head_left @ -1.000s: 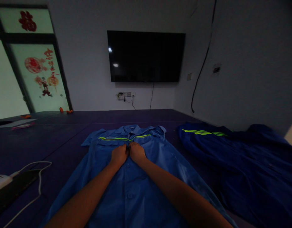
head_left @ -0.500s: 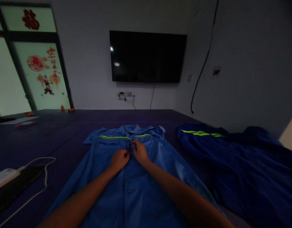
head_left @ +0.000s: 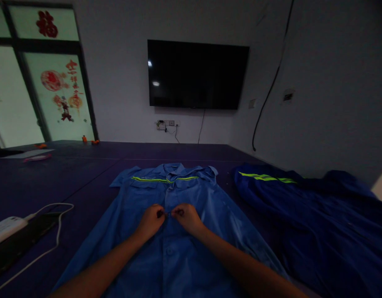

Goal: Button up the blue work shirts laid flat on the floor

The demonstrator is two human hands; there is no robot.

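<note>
A blue work shirt [head_left: 191,252] with yellow-green stripes across the chest lies spread flat, its collar away from me. Over the front placket, below the chest stripe, my left hand [head_left: 152,219] and my right hand [head_left: 187,217] face each other with only a small gap between the fingertips. Both hands are closed in a pinch on the shirt's front edge. The small piece between the fingertips is too dark to make out clearly. Lower on the placket a button [head_left: 169,251] shows.
Crumpled darker blue clothing [head_left: 308,223] with a yellow-green stripe lies on the right. At left, a white power strip [head_left: 9,229] with a white cable rests by a dark flat object [head_left: 32,234]. The purple surface [head_left: 94,165] reaches the wall below a television [head_left: 197,74].
Both hands have moved down the placket, toward me, from just below the chest stripe. The upper placket they covered now shows. The view has shifted slightly left.
</note>
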